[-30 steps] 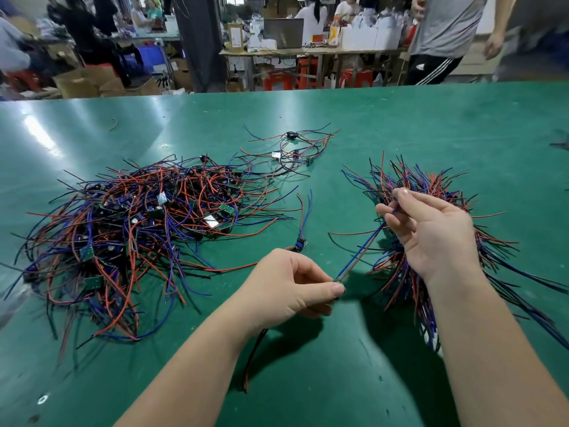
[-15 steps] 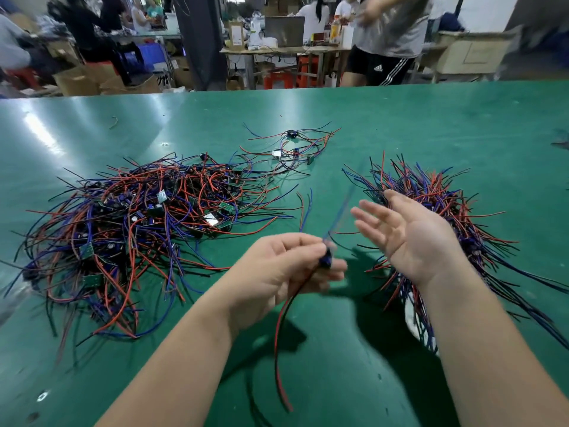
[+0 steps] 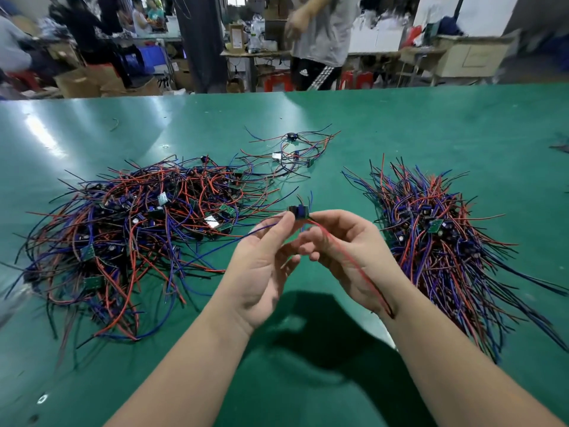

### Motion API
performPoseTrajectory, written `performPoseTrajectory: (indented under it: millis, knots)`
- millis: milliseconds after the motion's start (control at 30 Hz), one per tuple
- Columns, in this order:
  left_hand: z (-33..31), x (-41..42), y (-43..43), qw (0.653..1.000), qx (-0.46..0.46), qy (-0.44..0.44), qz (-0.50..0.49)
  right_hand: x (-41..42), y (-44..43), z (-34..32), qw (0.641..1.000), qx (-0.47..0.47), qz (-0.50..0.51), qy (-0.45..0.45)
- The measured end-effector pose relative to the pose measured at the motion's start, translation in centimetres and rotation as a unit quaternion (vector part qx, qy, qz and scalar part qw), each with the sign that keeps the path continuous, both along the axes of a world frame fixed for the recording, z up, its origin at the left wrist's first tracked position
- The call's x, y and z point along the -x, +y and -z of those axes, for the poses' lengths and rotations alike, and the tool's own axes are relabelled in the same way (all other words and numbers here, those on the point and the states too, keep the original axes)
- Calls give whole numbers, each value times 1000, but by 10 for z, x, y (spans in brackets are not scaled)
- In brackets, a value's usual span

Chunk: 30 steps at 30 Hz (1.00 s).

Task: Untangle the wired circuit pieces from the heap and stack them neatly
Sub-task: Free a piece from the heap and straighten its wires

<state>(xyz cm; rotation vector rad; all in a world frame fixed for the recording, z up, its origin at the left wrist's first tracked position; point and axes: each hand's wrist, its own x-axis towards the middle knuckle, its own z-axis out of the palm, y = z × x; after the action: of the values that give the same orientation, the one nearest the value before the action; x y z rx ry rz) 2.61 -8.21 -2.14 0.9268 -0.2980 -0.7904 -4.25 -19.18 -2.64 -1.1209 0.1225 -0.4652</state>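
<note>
Pinches one wired circuit piece (image 3: pixel 298 212) between left grip (image 3: pixel 261 266) and right grip (image 3: pixel 346 252), both closed on it, above green surface (image 3: pixel 400 124). Trails red lead (image 3: pixel 366 280) over right wrist. Sits between tangled heap (image 3: pixel 138 235) left and stack (image 3: pixel 437 241) right; small cluster (image 3: pixel 295 149) farther.

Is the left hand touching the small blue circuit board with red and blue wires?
Touching. Head view: the left hand pinches the circuit board at its left edge with thumb and fingertip, no gap.

Green table (image 3: pixel 431 118); beyond it dark pillar (image 3: pixel 201 41), cardboard boxes (image 3: pixel 83 83), person in grey shirt (image 3: pixel 323 32).
</note>
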Motion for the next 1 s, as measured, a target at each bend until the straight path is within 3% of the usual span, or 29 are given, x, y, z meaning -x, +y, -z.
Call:
performPoseTrajectory:
  millis: [133, 300, 367, 467, 567, 800, 1000]
  knots:
    - [1, 4, -1, 999, 5, -37, -22, 0, -2, -3, 997, -67, 23, -6]
    - [5, 5, -4, 981, -34, -187, -46, 4, -6, -10, 995, -93, 35, -1]
    - [5, 3, -5, 986, -44, -152, -53, 6, -8, -10, 998, -59, 35, 5]
    - [-2, -1, 0, 997, -77, -22, 12, 10, -9, -11, 996, 80, 39, 18]
    - [-5, -5, 7, 988, -133, 12, 72, 13, -14, -11, 982, 182, 33, 38]
    - [-8, -16, 15, 973, -157, 102, 136, 17, -20, -10, 973, 224, 21, 54]
    - [-7, -15, 14, 970, -153, 105, 158, 15, -19, -8, 980, 193, 12, 57]
